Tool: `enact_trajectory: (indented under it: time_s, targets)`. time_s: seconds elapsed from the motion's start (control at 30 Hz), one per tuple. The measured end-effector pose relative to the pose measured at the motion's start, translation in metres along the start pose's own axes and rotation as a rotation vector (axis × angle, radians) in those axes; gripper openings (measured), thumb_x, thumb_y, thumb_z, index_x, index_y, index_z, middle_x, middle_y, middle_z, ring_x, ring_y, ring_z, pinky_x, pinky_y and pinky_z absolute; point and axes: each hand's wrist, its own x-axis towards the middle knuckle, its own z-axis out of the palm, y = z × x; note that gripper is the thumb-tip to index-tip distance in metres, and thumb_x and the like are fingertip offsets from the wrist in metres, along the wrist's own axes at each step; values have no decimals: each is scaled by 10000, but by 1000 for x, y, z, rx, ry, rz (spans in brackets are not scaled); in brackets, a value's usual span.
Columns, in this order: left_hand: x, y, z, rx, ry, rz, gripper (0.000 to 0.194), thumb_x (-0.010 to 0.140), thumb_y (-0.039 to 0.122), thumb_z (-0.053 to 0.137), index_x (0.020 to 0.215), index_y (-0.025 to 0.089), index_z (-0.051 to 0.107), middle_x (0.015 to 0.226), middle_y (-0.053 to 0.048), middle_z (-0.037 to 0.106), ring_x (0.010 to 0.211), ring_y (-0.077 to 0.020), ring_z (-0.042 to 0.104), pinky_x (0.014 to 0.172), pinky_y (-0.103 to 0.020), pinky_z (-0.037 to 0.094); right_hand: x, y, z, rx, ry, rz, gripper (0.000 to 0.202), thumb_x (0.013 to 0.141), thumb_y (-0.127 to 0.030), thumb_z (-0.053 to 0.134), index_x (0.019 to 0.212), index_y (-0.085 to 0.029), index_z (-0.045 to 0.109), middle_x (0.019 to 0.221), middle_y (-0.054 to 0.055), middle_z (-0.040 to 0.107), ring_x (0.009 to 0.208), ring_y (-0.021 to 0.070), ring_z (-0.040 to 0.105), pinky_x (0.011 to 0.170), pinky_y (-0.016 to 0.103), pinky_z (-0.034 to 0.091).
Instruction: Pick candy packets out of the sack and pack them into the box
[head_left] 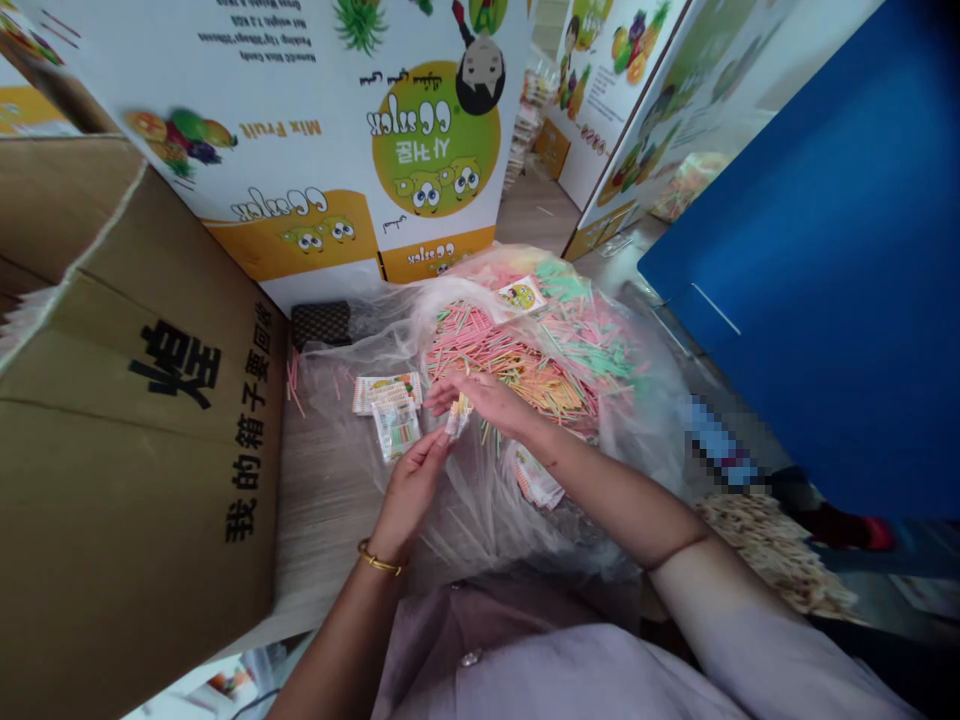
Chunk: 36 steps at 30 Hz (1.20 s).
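My left hand (415, 478), a gold bangle at its wrist, pinches a small printed packet (455, 420) by its lower end. Pale yellow candy sticks (463, 403) poke out of the packet's top. My right hand (487, 398) is curled over that top, its fingers closed around the sticks. Just beyond lies a large clear plastic bag (480, 520), spread wide around a heap of pink, orange and green candy sticks (517, 365). Left of the packet are a filled candy packet (397, 430) and several flat packets (386, 390). More packets (536, 478) rest under my right forearm.
A brown carton (187, 480) stands at the left, and a white printed box (300, 150) rises behind the bag. Blue board (825, 250) blocks the right. A dark patterned block (321, 325) and a few loose pink sticks (295, 383) lie near the carton.
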Motion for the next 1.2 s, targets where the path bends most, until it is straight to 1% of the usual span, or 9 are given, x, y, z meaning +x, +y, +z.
enact_trajectory:
  time_s: [0.17,0.33,0.5,0.6,0.7,0.87,0.93,1.07,1.2]
  targets:
    - [0,-1,-4,109,-44,29,429,870,515,675,1221,273,727,1329,-44,703,1286,-241,608,1191,-441,356,4,-3,2,164,58,79,645,963,-704,368,931,-173,732,883,103,772,772,204,734,767,350,589]
    - [1,0,-1,-61,-3,-19,382,837,482,724,1148,263,755,1260,-43,738,1209,-233,649,1166,-455,393,-1,-6,5,88,63,29,642,985,-685,334,980,-185,736,885,92,767,848,207,734,802,349,579]
    - [1,5,1,-314,28,-83,287,784,412,792,992,214,779,1196,-61,753,1136,-228,668,1077,-450,493,-13,-12,6,-108,-102,-133,525,962,-645,478,1109,-206,726,1144,76,735,1056,196,686,962,349,523]
    - [-1,11,0,-356,15,-144,292,801,370,784,1041,204,761,1263,-71,720,1130,-223,663,1032,-443,535,-17,-19,2,-94,-130,-157,558,1006,-633,372,1227,-229,684,1281,71,690,1153,192,651,1026,361,493]
    - [-5,16,1,-389,12,-236,304,828,333,764,1099,199,731,1307,-80,690,1077,-217,680,966,-454,583,-16,-22,-4,-248,-182,-136,552,1015,-616,364,1190,-224,710,1302,61,685,1233,191,603,1127,375,408]
    - [-9,21,6,-406,-10,-212,313,862,324,728,1151,206,707,1349,-67,660,1127,-201,662,1005,-433,568,-11,-16,-12,-216,-58,-108,551,1022,-585,372,1440,-254,510,1428,82,588,1256,186,576,1073,359,443]
    - [-8,18,6,-342,-21,-182,329,818,308,772,1127,210,718,1257,-54,703,1068,-184,678,987,-397,569,-11,-13,-14,-308,-94,-95,498,989,-545,486,1366,-229,566,1338,78,635,1179,196,602,1017,350,465]
    - [-5,7,4,-206,3,-124,363,738,332,833,1076,236,742,1122,-14,743,937,-149,683,902,-325,573,-15,-10,-15,-576,-226,-41,299,927,-432,596,1002,-158,691,944,34,691,884,177,613,863,330,478]
    - [-7,4,5,-172,-22,-104,384,723,406,830,1060,242,745,1075,-11,756,924,-160,685,935,-355,555,-20,-12,-15,-424,-247,-142,323,930,-379,571,1188,-196,637,1142,43,666,1015,166,589,893,299,445]
